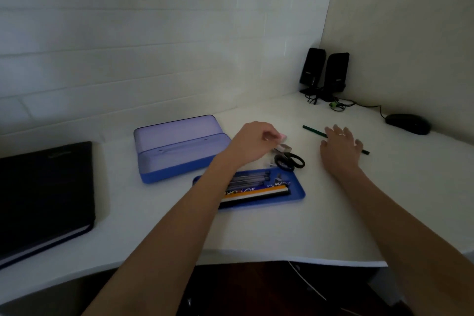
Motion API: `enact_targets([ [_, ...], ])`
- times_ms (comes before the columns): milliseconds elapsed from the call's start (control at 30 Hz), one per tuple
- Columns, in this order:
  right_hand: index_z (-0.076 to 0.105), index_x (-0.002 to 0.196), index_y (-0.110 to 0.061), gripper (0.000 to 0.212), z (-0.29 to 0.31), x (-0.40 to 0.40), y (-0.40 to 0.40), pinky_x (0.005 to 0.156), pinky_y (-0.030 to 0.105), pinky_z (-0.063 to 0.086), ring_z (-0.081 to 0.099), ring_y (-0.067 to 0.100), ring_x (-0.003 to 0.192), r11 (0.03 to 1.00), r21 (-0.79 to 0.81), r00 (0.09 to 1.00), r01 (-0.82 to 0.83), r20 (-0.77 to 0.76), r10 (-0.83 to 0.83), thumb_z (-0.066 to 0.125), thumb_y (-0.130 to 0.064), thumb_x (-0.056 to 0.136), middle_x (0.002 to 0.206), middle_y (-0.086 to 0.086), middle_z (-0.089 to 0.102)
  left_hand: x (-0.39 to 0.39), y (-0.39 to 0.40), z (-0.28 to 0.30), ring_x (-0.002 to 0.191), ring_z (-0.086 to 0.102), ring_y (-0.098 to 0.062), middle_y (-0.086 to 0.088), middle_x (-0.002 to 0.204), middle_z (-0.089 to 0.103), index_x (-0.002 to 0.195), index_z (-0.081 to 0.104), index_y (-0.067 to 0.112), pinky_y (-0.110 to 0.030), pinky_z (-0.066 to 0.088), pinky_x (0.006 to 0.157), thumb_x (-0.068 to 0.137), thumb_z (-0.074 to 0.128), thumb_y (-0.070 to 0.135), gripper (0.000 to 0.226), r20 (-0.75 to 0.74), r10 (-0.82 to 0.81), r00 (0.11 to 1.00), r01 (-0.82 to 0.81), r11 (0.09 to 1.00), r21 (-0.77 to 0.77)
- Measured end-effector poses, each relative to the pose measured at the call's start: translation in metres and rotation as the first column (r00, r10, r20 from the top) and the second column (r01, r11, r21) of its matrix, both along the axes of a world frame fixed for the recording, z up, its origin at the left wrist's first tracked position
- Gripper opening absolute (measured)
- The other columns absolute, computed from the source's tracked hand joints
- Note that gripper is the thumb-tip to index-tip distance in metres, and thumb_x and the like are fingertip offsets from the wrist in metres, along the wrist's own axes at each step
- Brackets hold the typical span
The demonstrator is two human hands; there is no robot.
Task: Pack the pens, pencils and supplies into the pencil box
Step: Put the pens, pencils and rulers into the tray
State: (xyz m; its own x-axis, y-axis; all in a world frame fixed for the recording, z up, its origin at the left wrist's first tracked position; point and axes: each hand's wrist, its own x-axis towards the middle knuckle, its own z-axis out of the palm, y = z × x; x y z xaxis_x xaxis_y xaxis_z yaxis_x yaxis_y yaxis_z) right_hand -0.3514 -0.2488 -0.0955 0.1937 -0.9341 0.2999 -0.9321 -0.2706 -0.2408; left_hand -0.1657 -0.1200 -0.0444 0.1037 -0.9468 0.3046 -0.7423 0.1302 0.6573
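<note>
Nearest me, pens fill the blue tray (pixel 298 194). Left hand (pixel 252 141) pinches a pink eraser (pixel 282 137); right hand (pixel 339 147) spreads over a green pencil (pixel 314 131), which could roll away.

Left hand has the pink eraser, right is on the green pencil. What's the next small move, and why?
Probably carry the pink eraser left and drop it into the open pencil box. The left hand already pinches it above the desk, and the box stands open beside it. The right hand only rests flat on the green pencil, not gripping yet.
</note>
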Motion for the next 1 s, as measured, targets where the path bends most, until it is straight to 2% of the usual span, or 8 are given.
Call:
enact_targets([
  [100,0.037,0.138,-0.013,0.043,-0.001,0.004,-0.012,0.113,0.053,0.012,0.027,0.027,0.139,0.992,0.099,0.996,0.083,-0.038,-0.080,0.029,-0.025,0.098,0.147,0.009,0.038,-0.015,-0.027,-0.006,0.090,0.063,-0.015,-0.005,0.098,0.069,0.097,0.070,0.012,-0.027,0.050,0.084,0.084,0.064,0.018,0.015,-0.031,-0.058,0.998,0.059,0.998,0.030],
  [200,0.061,0.111,-0.011,0.030,0.001,0.011,-0.014,0.097,0.046,0.034,0.052,0.031,0.108,0.998,0.008,0.998,0.066,0.008,-0.066,0.035,-0.014,0.095,0.110,0.014,0.062,-0.024,-0.040,-0.010,0.093,0.063,-0.016,-0.004,0.101,0.067,0.100,0.068,0.014,-0.030,0.052,0.087,0.083,0.064,0.018,0.018,-0.030,-0.073,0.997,0.075,0.995,0.065],
  [300,0.065,0.109,-0.012,0.031,0.001,0.013,-0.012,0.087,0.043,0.040,0.051,0.031,0.105,0.997,-0.072,0.999,-0.016,0.049,0.020,0.040,-0.005,0.093,0.109,0.014,0.062,-0.027,-0.043,-0.016,0.098,0.060,-0.013,-0.001,0.110,0.066,0.107,0.065,0.016,-0.027,0.049,0.088,0.085,0.062,0.020,0.023,0.028,-0.051,0.998,0.049,0.996,0.071],
  [400,0.066,0.107,-0.015,0.026,0.004,0.012,-0.005,0.087,0.043,0.042,0.052,0.030,0.103,0.989,-0.086,0.985,-0.124,0.106,0.133,0.044,-0.010,0.093,0.107,0.012,0.062,-0.025,-0.039,-0.021,0.120,0.049,-0.017,-0.005,0.131,0.056,0.124,0.056,0.015,-0.026,0.036,0.098,0.088,0.058,0.021,0.037,0.088,0.001,0.996,-0.007,0.998,0.065],
  [533,0.067,0.099,-0.013,0.020,0.018,0.026,0.024,0.082,0.039,0.047,0.059,0.026,0.091,0.922,-0.190,0.884,-0.336,0.274,0.379,0.050,-0.011,0.090,0.096,0.011,0.064,-0.016,-0.023,-0.020,0.137,0.033,-0.025,-0.009,0.149,0.039,0.139,0.041,0.016,-0.034,0.023,0.112,0.092,0.052,0.020,0.048,0.236,0.104,0.966,-0.095,0.994,-0.048],
  [667,0.069,0.099,-0.011,0.020,0.037,0.043,0.074,0.077,0.026,0.044,0.058,0.020,0.086,0.800,-0.228,0.727,-0.554,0.336,0.599,0.053,-0.005,0.088,0.095,0.009,0.066,0.003,0.013,-0.014,0.101,0.059,-0.031,-0.011,0.113,0.069,0.118,0.065,0.018,-0.042,0.044,0.092,0.091,0.052,0.013,0.030,0.277,0.107,0.955,-0.060,0.983,-0.174],
  [833,0.069,0.087,-0.018,0.006,0.043,0.041,0.123,0.061,0.023,0.043,0.051,0.009,0.060,0.746,-0.059,0.638,-0.663,0.478,0.604,0.068,-0.015,0.081,0.073,-0.001,0.063,0.025,0.084,-0.008,0.071,0.059,-0.004,-0.002,0.094,0.073,0.103,0.072,0.016,-0.014,0.045,0.068,0.085,0.064,0.019,0.020,0.162,0.118,0.980,-0.099,0.988,-0.122],
  [1000,0.070,0.085,-0.006,0.005,0.034,0.033,0.156,0.061,0.003,0.041,0.057,-0.011,0.061,0.635,0.126,0.602,-0.762,0.498,0.624,0.067,-0.007,0.081,0.070,-0.013,0.063,0.027,0.141,-0.020,0.072,0.059,0.004,0.006,0.091,0.074,0.095,0.076,0.019,-0.007,0.044,0.072,0.078,0.073,0.024,0.018,0.095,0.119,0.988,-0.121,0.992,0.018],
])
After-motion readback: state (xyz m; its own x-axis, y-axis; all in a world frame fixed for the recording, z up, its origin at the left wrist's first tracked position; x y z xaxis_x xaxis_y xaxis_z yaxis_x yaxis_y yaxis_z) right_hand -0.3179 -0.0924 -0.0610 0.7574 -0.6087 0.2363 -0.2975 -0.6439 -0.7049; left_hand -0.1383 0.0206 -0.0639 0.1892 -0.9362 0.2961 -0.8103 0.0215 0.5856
